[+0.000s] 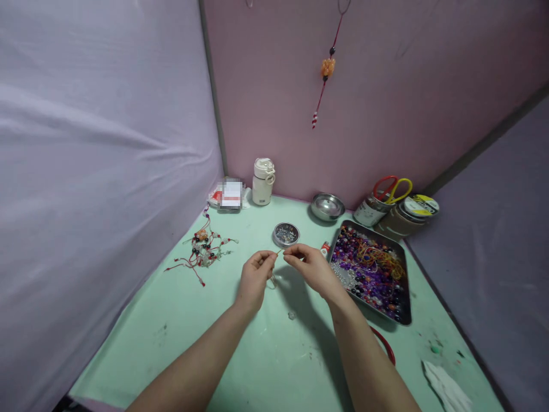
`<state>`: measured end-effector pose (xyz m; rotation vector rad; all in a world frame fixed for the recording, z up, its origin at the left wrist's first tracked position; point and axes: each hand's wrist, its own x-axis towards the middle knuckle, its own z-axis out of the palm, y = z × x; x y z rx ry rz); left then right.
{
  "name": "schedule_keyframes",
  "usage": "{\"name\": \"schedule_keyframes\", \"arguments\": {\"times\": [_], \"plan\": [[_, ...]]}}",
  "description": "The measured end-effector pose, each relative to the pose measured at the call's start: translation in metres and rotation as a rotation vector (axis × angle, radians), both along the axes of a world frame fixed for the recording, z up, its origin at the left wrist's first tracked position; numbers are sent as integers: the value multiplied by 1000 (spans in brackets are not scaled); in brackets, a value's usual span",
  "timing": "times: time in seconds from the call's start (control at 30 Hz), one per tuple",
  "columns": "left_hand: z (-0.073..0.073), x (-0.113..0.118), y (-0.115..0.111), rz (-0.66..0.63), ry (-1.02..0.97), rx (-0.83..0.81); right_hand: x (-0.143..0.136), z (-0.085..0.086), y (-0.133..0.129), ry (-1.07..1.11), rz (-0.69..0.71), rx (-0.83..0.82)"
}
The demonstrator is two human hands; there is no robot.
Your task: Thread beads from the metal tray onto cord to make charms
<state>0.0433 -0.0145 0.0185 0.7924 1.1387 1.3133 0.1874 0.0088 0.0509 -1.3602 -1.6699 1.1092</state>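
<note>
Both hands are raised over the middle of the table, close together, with fingertips pinched. My left hand (257, 274) grips a thin pale cord (279, 252), and a loop of it hangs below the fingers. Facing it, my right hand (309, 264) pinches the cord's other visible end; whether a tiny bead is also in the fingertips is too small to tell. Just beyond the hands sits a round dish of small metal pieces (286, 233). A small clear bead-like piece (291, 315) lies on the table between my forearms.
A dark tray (407, 297) of mixed beads and cords stands at right. Beaded strings (205, 249) lie at left. Along the back are a white bottle (262, 186), a metal bowl (327, 207) and jars (371, 210) with scissors (392, 190). A beaded pendant (327, 68) hangs above.
</note>
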Motion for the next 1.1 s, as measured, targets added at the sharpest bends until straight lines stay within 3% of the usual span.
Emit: {"name": "schedule_keyframes", "arguments": {"times": [0.27,0.53,1.1], "plan": [[-4,3,-1,16,72,34,-16,3,-4,217,-60,-102],[-8,1,-1,32,160,75,-20,-2,-3,273,-91,-130],[-7,2,1,16,133,48,-15,-7,1,322,-135,-120]]}}
